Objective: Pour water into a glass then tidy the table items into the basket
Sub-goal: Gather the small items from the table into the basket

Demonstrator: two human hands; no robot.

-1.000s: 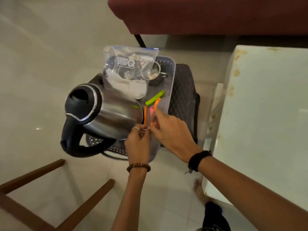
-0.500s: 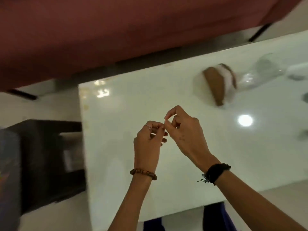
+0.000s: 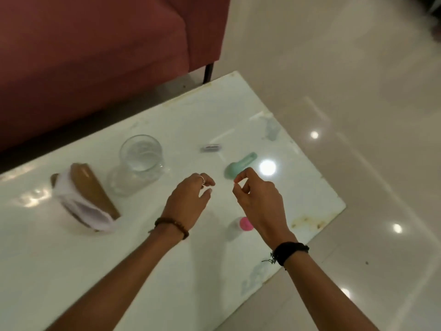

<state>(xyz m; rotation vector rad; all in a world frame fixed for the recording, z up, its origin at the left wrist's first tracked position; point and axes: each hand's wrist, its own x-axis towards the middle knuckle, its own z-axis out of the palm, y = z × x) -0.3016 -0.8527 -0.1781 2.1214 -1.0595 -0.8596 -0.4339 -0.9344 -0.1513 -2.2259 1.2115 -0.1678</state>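
1. Far left of counter: brown holder with white paper, lying tilted. Not yet tidied.
2. Just right of it: glass, upright, water visible inside. Judged: the pour step is done.
3. Left hand hovers above the counter centre, ring on one finger. Fingers loosely curled, thumb apart from them, nothing held.
4. Beyond the hands: small dark item, blurred, identity cannot be told.
5. Right hand hovers near the left, apart from it. Thumb and forefinger tips are close together as if pinching; whether anything tiny sits between them cannot be told. Other fingers curled.
6. Just beyond the right hand: green clip, flat on the counter. Near the right wrist: white bottle with a pink cap, partly hidden.
7. Basket: not in view now.
8. Progress, judged: tidying is partway. Holder, dark item, clip and bottle remain on the counter; the glass may stay.
9. Against the frame a second earlier: the view then faced the basket on the floor, kettle and bag inside, both hands at orange clips there. The view has since swung to the counter, and the hands have parted.
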